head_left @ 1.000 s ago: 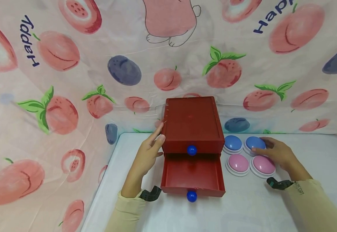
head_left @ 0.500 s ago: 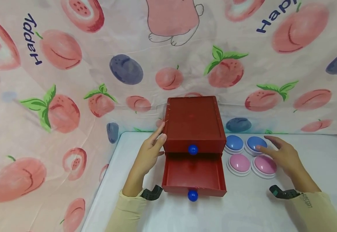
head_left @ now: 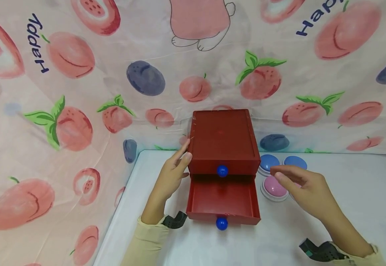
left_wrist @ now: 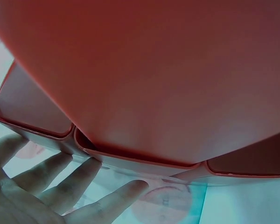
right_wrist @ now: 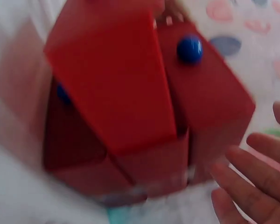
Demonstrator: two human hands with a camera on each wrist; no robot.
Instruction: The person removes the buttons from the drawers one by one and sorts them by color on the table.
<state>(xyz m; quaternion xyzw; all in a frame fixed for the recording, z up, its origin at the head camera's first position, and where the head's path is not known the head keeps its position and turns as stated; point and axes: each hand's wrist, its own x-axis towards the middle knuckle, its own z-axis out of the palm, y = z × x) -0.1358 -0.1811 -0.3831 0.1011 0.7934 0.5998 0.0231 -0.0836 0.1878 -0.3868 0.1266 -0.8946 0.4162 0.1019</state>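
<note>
A red drawer cabinet (head_left: 224, 136) stands on the white table, its drawer (head_left: 224, 197) with a blue knob (head_left: 221, 224) pulled out and nothing inside. My left hand (head_left: 171, 175) rests on the cabinet's left side, fingers extended; the left wrist view shows fingertips (left_wrist: 91, 168) against the red wall. My right hand (head_left: 307, 190) hovers over the round push buttons at the cabinet's right, fingers loosely extended, holding nothing. A left blue button (head_left: 269, 162), a right blue button (head_left: 295, 162) and a pink button (head_left: 275, 186) show; a second pink one is mostly hidden behind this hand.
Behind the table hangs a fruit-print cloth (head_left: 161, 77). An upper drawer with its own blue knob (head_left: 222, 170) is closed above the pulled-out one. In the right wrist view a further blue knob (right_wrist: 63, 93) shows on a lower drawer.
My right hand has left the right blue button and moved left and nearer, over the pink buttons. The left hand stays on the cabinet's side. The head view has shifted slightly.
</note>
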